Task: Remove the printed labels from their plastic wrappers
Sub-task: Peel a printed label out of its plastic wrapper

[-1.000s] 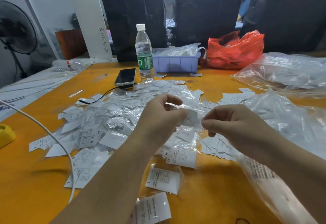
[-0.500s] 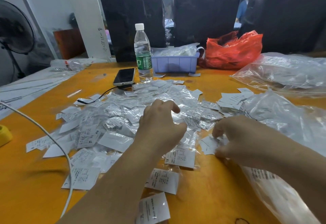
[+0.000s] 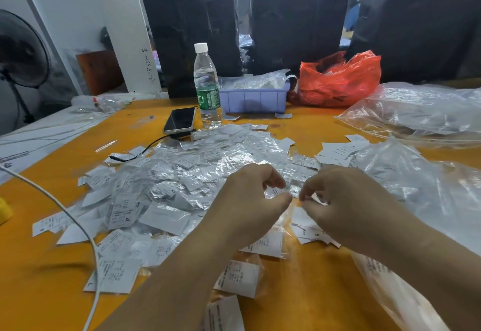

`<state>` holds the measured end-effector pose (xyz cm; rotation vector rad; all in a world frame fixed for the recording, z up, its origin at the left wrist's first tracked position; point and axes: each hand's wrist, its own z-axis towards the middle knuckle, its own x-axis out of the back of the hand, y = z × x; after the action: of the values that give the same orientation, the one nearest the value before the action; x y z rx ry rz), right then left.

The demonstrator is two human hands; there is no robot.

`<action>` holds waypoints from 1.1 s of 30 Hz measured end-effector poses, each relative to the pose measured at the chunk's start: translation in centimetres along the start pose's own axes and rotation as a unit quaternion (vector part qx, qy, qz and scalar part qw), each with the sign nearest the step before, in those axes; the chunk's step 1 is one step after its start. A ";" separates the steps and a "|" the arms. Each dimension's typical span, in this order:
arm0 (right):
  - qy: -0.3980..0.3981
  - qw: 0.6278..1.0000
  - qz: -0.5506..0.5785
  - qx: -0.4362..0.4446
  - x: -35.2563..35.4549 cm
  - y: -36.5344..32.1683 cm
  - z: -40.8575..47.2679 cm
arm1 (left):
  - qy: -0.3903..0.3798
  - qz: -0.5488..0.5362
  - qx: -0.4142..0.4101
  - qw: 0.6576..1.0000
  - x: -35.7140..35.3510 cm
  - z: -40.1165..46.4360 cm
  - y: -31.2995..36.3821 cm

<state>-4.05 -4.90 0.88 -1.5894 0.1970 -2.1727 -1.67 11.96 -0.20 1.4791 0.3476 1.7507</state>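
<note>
Orange bench [image 3: 299, 291], wrapped labels [image 3: 166, 195] heaped centre. Left hand [image 3: 250, 200] and right hand [image 3: 346, 200] curl, fingertips pinching 1 small wrapper [image 3: 294, 191] between them. We'd grip opposite edges, peel gently.

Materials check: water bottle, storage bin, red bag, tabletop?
Water bottle: clear glossy plastic, see-through.
Storage bin: matte lavender ribbed plastic, looks rigid.
Red bag: thin crinkled plastic film, shiny.
Tabletop: smooth orange surface; material unclear.
</note>
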 end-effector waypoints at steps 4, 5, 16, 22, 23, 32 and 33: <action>0.058 0.994 0.090 0.012 0.0 0.1 0.0 | -0.032 -0.014 -0.016 0.999 -0.1 -0.2 0.1; 0.071 0.989 0.129 0.018 0.1 0.1 0.0 | -0.033 -0.018 -0.017 0.999 -0.2 -0.2 0.2; -0.049 0.825 0.550 -0.116 1.1 -1.0 0.6 | -0.030 -0.244 0.018 0.969 1.0 0.4 0.3; -0.092 0.757 0.634 -0.130 0.8 -0.9 0.6 | 0.029 -0.239 0.029 0.970 1.0 0.3 0.3; -0.092 0.751 0.641 -0.127 0.7 -0.8 0.6 | 0.038 -0.232 0.029 0.972 1.1 0.3 0.3; -0.065 0.715 0.685 -0.123 0.2 -0.7 0.6 | 0.058 -0.121 -0.038 0.990 0.5 -0.2 0.9; -0.061 0.716 0.684 -0.124 0.1 -0.7 0.6 | 0.044 -0.118 -0.041 0.991 0.5 -0.3 1.0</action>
<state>-3.69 -4.26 1.45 -1.0040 1.2102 -0.8434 -2.32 11.74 0.73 1.2515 0.4699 1.6225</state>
